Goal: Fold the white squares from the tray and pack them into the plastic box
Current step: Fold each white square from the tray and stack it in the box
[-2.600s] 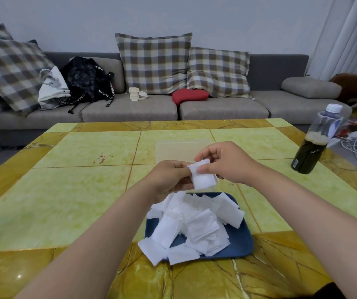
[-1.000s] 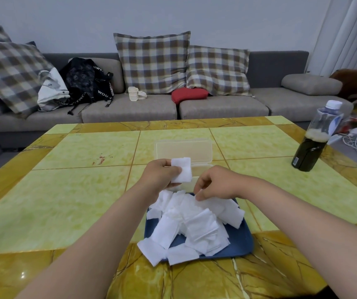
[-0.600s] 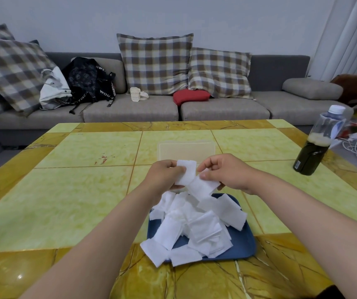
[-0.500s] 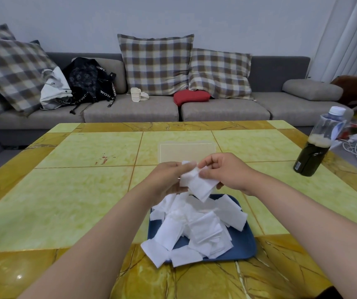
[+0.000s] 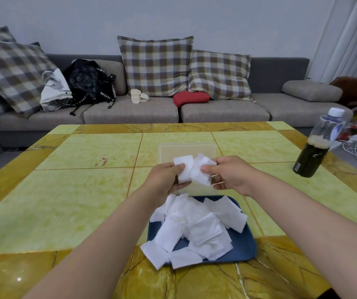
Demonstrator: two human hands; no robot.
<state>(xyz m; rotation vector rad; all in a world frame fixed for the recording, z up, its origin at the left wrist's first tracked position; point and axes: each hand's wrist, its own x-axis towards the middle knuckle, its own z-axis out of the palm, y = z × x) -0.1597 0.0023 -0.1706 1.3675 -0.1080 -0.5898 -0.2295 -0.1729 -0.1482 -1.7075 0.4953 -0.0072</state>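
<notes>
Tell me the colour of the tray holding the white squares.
Dark blue. The tray shows best in the head view, bare at its right edge.

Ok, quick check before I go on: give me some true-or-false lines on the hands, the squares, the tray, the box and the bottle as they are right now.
1. The left hand and right hand both pinch the held squares above the table. True.
2. The blue tray is emptied. False: a pile of squares lies in it.
3. The bottle lies on its side beside the tray. False: it stands upright near the table's right edge, apart from the tray.
4. The plastic box sits beyond the tray, partly hidden by the hands. True.
5. Some of the pile overhangs the tray's near edge. True.
</notes>
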